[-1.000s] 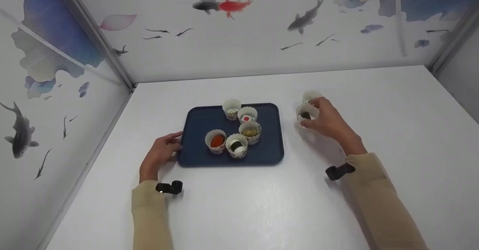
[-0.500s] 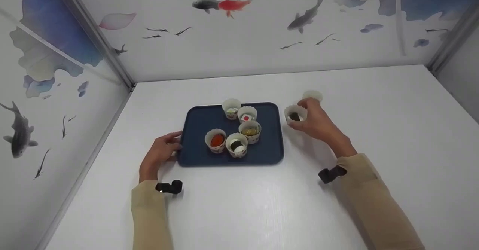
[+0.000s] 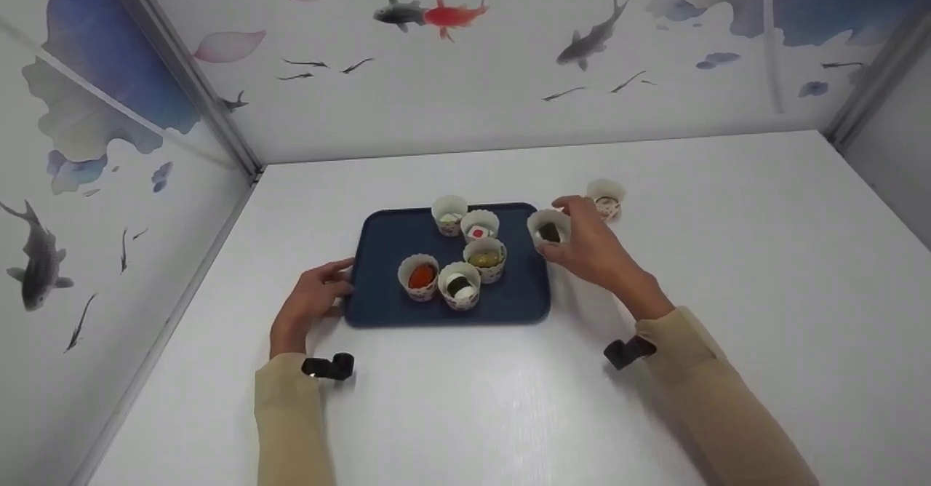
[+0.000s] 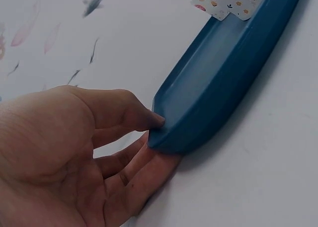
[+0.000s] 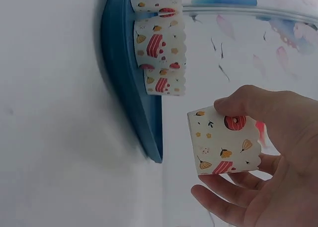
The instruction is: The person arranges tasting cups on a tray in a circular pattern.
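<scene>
My right hand [image 3: 590,247] grips a patterned paper baking cup [image 3: 542,228] with a dark piece inside, above the tray's right edge. In the right wrist view the thumb and fingers hold this cup [image 5: 226,142] from opposite sides, apart from the tray. My left hand [image 3: 311,298] pinches the left edge of the dark blue tray [image 3: 382,235]. Its thumb lies on the rim and its fingers are underneath, as the left wrist view shows. On the tray stand several similar cups, among them one with an orange piece [image 3: 421,276] and one with a black-and-white piece [image 3: 460,286].
Another paper cup [image 3: 606,198] stands on the white table [image 3: 727,268], behind and right of my right hand. The cups on the tray cluster around its middle. A wall [image 3: 509,108] with painted fish rises behind the table's back edge.
My right hand has carried the cup leftward from beside the other table cup to over the tray's right edge. My left hand and the tray have stayed put.
</scene>
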`<state>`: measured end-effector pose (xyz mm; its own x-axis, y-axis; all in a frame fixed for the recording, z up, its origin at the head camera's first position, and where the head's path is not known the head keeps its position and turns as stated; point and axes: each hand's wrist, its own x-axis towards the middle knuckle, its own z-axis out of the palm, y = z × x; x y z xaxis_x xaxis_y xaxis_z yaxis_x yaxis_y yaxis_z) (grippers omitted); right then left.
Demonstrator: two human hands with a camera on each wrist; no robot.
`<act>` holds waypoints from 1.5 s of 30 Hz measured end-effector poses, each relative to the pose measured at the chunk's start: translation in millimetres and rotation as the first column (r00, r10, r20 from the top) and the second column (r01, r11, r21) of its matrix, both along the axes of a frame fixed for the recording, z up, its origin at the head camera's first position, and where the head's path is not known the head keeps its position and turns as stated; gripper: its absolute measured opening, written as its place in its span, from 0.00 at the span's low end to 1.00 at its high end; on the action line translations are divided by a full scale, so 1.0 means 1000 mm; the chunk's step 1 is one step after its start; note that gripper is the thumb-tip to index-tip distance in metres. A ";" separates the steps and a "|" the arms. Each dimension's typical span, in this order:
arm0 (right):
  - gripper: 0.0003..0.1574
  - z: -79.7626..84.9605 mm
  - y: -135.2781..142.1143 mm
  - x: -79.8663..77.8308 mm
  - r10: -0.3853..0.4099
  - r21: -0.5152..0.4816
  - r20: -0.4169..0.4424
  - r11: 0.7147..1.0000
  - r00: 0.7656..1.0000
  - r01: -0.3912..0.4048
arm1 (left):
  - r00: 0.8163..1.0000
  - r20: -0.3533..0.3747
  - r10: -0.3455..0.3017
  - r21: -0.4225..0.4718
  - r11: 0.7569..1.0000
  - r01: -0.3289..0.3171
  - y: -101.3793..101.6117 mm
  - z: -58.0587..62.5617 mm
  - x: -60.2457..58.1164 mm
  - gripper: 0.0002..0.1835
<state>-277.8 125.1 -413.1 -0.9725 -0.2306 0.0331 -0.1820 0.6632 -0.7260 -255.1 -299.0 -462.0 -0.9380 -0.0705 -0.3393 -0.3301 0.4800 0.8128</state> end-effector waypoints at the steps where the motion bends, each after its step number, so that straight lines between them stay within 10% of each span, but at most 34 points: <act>1: 0.46 0.002 -0.004 0.002 0.005 0.005 -0.017 1.000 1.000 -0.005 | 1.000 -0.001 -0.001 -0.002 1.000 0.001 0.000 0.001 0.000 0.31; 11: 0.44 0.013 -0.041 0.022 0.141 0.009 -0.117 0.990 0.983 -0.141 | 1.000 0.018 0.002 0.012 1.000 -0.002 0.002 0.003 0.000 0.31; 45: 0.39 0.033 -0.130 -0.012 0.320 0.043 -0.014 0.947 0.947 -0.319 | 1.000 0.001 0.004 0.011 1.000 -0.004 0.004 0.001 0.004 0.31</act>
<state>-289.6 -5.1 -379.6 -0.8469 -0.5305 0.0364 -0.4034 0.5964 -0.6940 -251.2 -295.5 -461.2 -0.9373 -0.0706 -0.3413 -0.3331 0.4696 0.8176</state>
